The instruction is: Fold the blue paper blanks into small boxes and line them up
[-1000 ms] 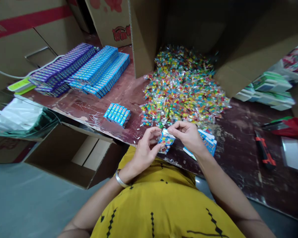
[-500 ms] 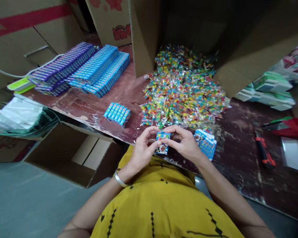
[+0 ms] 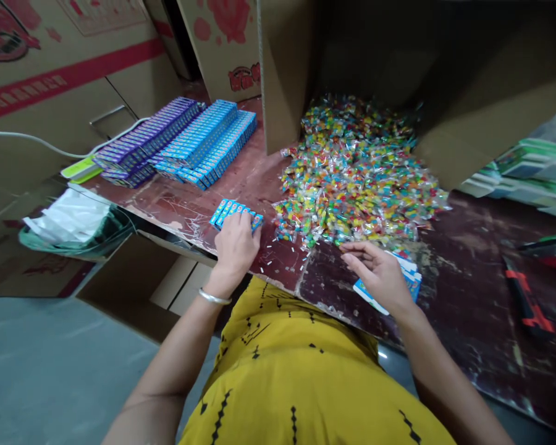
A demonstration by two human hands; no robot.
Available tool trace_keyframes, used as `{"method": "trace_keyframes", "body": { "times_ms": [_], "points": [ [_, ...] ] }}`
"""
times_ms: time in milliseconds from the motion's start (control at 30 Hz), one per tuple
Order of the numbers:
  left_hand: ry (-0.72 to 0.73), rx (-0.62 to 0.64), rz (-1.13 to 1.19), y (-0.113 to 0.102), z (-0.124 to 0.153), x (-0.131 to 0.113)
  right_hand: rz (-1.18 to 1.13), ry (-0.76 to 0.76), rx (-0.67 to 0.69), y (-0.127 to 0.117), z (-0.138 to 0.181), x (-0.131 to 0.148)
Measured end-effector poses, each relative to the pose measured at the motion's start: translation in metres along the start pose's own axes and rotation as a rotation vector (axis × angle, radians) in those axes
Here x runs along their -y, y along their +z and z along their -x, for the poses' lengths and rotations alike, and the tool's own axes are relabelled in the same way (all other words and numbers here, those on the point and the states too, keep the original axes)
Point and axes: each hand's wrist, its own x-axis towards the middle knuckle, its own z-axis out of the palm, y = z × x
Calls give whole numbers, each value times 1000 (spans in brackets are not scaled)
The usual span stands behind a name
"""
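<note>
My left hand [image 3: 238,242] is closed over the right end of a short row of small blue candy boxes [image 3: 222,211] on the table. Its fingers wrap round a box there, which they largely hide. My right hand [image 3: 375,275] hovers over flat blue cartons [image 3: 414,281], fingers stretched forward and a little apart, with nothing visible in them. Just beyond its fingertips spreads a heap of clear packets of colourful sweets [image 3: 356,185], spilling from a big cardboard box [image 3: 285,80].
Stacked rows of blue boxes [image 3: 208,145] and purple boxes [image 3: 151,139] stand at the back left. A red-and-black cutter [image 3: 528,303] lies at the right. Below the table's left edge is an open carton [image 3: 115,284]; white bits [image 3: 269,262] litter the tabletop [image 3: 324,278].
My hands have parted. The left went left to the row of blue boxes with the small box both hands held; the right moved right, over the flat cartons. The view has shifted slightly.
</note>
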Motion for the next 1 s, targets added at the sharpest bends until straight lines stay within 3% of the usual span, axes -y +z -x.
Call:
{"method": "trace_keyframes", "body": {
  "times_ms": [133, 300, 367, 467, 567, 700, 833, 1000],
  "points": [
    [-55, 11, -99, 8, -9, 0, 21, 37, -44, -14, 10, -12],
    [-47, -52, -11, 9, -1, -8, 134, 45, -211, -47, 15, -27],
    [58, -54, 116, 11, 8, -22, 233, 22, -319, -59, 15, -34],
    [340, 83, 305, 17, 29, -59, 435, -50, -400, -71, 14, -44],
    [599, 269, 361, 27, 49, -106, 659, -107, -351, -74, 13, -52],
    [717, 333, 344, 43, 59, -152, 933, -78, -296, -73, 13, -59],
    [685, 371, 293, 55, 57, -167, 972, -104, -227, -73, 13, -61],
    [642, 401, 306, 59, 58, -167, 907, -145, -269, -72, 11, -60]
  ]
}}
